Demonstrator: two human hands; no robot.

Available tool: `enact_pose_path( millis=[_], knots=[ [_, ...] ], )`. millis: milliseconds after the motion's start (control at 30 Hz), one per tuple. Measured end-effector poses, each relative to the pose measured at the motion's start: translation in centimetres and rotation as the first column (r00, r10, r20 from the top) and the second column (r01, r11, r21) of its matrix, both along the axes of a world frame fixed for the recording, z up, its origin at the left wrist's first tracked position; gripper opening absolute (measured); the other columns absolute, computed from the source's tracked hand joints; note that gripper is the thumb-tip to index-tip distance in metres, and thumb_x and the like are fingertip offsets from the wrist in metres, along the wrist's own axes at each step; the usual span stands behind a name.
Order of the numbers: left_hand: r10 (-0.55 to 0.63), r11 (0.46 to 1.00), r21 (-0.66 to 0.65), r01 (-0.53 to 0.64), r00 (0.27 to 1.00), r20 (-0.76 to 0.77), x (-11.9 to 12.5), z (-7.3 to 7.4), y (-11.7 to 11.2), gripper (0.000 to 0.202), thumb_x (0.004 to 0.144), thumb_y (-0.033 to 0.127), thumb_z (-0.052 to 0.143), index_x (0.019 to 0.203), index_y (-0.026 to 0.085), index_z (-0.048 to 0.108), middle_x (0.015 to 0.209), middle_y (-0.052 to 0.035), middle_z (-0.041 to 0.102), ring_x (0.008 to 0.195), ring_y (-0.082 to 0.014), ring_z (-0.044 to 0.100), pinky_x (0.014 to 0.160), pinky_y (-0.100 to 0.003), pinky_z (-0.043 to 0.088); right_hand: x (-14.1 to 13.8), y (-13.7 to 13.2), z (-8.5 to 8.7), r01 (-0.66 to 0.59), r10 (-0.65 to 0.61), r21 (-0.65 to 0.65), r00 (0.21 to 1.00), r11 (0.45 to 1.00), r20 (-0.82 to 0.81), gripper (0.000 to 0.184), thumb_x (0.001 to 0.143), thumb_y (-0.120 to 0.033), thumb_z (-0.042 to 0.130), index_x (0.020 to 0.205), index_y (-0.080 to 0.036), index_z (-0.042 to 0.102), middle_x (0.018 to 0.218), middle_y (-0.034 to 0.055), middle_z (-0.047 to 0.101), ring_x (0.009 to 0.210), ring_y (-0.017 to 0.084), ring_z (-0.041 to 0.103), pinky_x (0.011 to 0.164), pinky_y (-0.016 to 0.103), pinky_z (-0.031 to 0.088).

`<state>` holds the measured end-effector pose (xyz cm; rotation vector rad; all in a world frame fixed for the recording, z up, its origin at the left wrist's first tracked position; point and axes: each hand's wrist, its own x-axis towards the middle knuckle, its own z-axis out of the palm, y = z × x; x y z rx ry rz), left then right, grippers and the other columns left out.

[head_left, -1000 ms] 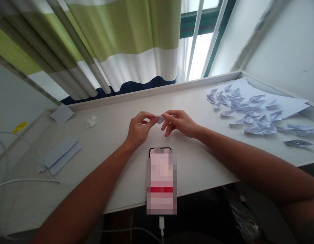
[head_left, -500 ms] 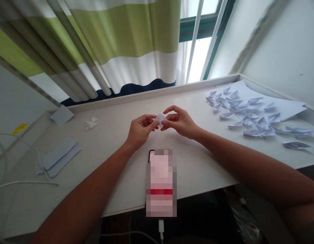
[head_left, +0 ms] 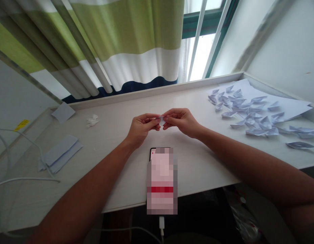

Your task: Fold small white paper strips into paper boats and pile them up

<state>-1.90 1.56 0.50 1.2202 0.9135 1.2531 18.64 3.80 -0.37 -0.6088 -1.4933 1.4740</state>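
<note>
Head view: looking down over both forearms onto a pale worktop (head_left: 116,159) below a window.
Left hand (head_left: 141,130): pinching the left end of a small folded paper piece (head_left: 161,118) between thumb and forefinger, curling the other fingers in.
Right hand (head_left: 181,121): pinching the right end of the same piece with thumb and fingertips, showing the knuckles upward.
Small folded paper piece: hanging between the fingertips of both hands, just above the middle of the worktop, mostly hiding behind the fingers.
Phone (head_left: 161,181): lying flat at the front edge of the worktop, just below the hands, showing a blurred screen and taking a charging cable (head_left: 161,225) at its near end.
Paper boats (head_left: 248,115): lying scattered in a cluster to the right, well apart from the hands, partly resting on large white sheets (head_left: 286,105).
Left side: carrying a folded paper stack (head_left: 59,156) beside a white cord (head_left: 24,179), with a crumpled scrap (head_left: 92,121) and a small paper square (head_left: 62,112) farther back.
Background: showing a green-and-white striped curtain (head_left: 121,44) hanging across the window.
</note>
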Motion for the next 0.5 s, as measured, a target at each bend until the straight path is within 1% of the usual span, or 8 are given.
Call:
enact_pose_path(
  millis=[100, 200, 333, 400, 500],
  knots=[
    [-0.048, 0.998, -0.043, 0.051, 0.997, 0.066, -0.09, 0.41, -0.11, 0.019, 0.068, 0.023, 0.092, 0.085, 0.017, 0.086, 0.075, -0.0049, 0.080, 0.068, -0.0149, 0.072, 0.075, -0.033, 0.062, 0.24, 0.12, 0.11, -0.037, 0.037, -0.013, 0.999, 0.999, -0.020, 0.022, 0.085, -0.036, 0.092, 0.095, -0.018, 0.084, 0.085, 0.0030, 0.083, 0.079, 0.017, 0.081, 0.088, 0.038, 0.070],
    [-0.081, 0.995, -0.051, 0.086, 0.993, 0.089, -0.20, 0.65, -0.16, 0.018, 0.070, 0.025, 0.090, 0.085, 0.016, 0.088, 0.078, -0.0073, 0.082, 0.071, -0.0155, 0.073, 0.079, -0.033, 0.062, 0.38, 0.26, 0.16, -0.049, 0.049, 0.013, 0.999, 0.999, -0.021, 0.014, 0.086, -0.030, 0.089, 0.093, -0.018, 0.084, 0.086, 0.0028, 0.083, 0.082, 0.016, 0.081, 0.090, 0.037, 0.070],
    [-0.060, 0.998, -0.026, 0.061, 0.998, 0.016, -0.39, 0.34, 0.00, 0.023, 0.070, 0.029, 0.097, 0.086, 0.016, 0.088, 0.082, -0.0072, 0.083, 0.072, -0.0152, 0.073, 0.083, -0.035, 0.062, 0.36, 0.36, -0.01, -0.057, 0.058, 0.027, 0.998, 0.998, -0.014, 0.011, 0.087, -0.027, 0.087, 0.090, -0.017, 0.082, 0.089, 0.0027, 0.083, 0.083, 0.016, 0.081, 0.092, 0.037, 0.069],
    [-0.061, 0.998, -0.005, 0.061, 0.998, -0.030, -0.52, 0.13, 0.08, 0.030, 0.070, 0.032, 0.100, 0.093, 0.017, 0.088, 0.083, -0.0065, 0.083, 0.074, -0.0160, 0.074, 0.085, -0.036, 0.062, 0.30, 0.38, -0.13, -0.044, 0.044, 0.034, 0.999, 0.998, -0.003, 0.013, 0.087, -0.028, 0.087, 0.090, -0.017, 0.081, 0.088, 0.0028, 0.083, 0.083, 0.016, 0.081, 0.091, 0.036, 0.069],
    [-0.055, 0.998, 0.032, 0.058, 0.994, -0.090, -0.64, 0.10, 0.06, 0.037, 0.072, 0.036, 0.101, 0.101, 0.018, 0.087, 0.081, -0.0053, 0.082, 0.075, -0.0172, 0.076, 0.085, -0.038, 0.063, 0.26, 0.41, -0.22, -0.001, 0.001, 0.020, 1.000, 1.000, -0.008, 0.018, 0.086, -0.029, 0.089, 0.096, -0.017, 0.080, 0.085, 0.0021, 0.082, 0.080, 0.017, 0.081, 0.087, 0.036, 0.069]
  ],
)
